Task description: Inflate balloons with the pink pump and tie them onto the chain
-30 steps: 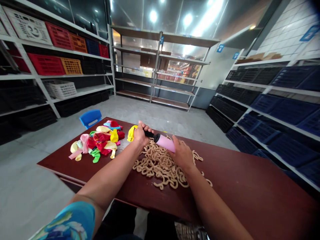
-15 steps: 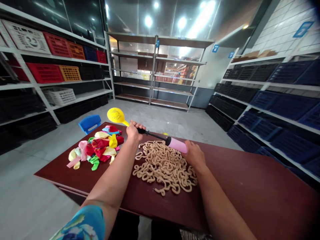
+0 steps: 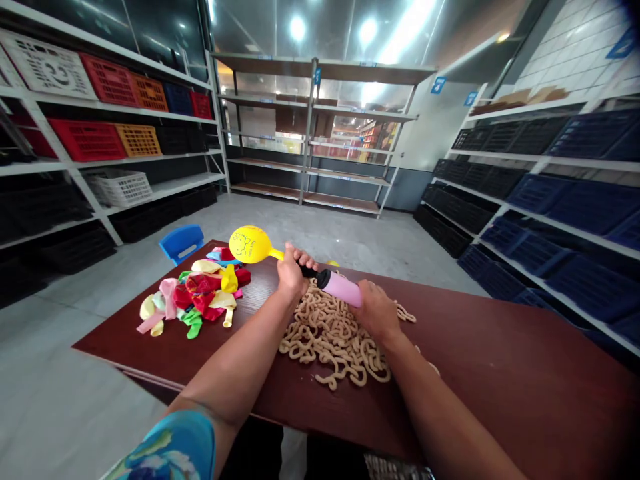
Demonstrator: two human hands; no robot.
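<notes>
A hand balloon pump [image 3: 341, 288] with a pink barrel and black end parts is held slanting above a heap of beige, rope-like coils [image 3: 330, 340]. My right hand [image 3: 379, 310] is wrapped round the barrel's right end. Closed round the black part at the other end is my left hand [image 3: 294, 270], with its fingers also at the neck of a yellow balloon [image 3: 251, 245]. The balloon is partly inflated, bears dark printing and points out to the left. Where its neck meets the pump is hidden by my left hand.
Limp, multicoloured balloons [image 3: 200, 293] lie piled at the left of the dark red-brown table [image 3: 480, 360]. A blue chair [image 3: 181, 244] stands beyond the table's left corner. Shelves with crates [image 3: 103, 79] line both sides, and a metal rack [image 3: 305, 133] stands at the back.
My hands have come closer together, and the pump's black rod has slid into the pink barrel. The yellow balloon has moved right and looks slightly fuller.
</notes>
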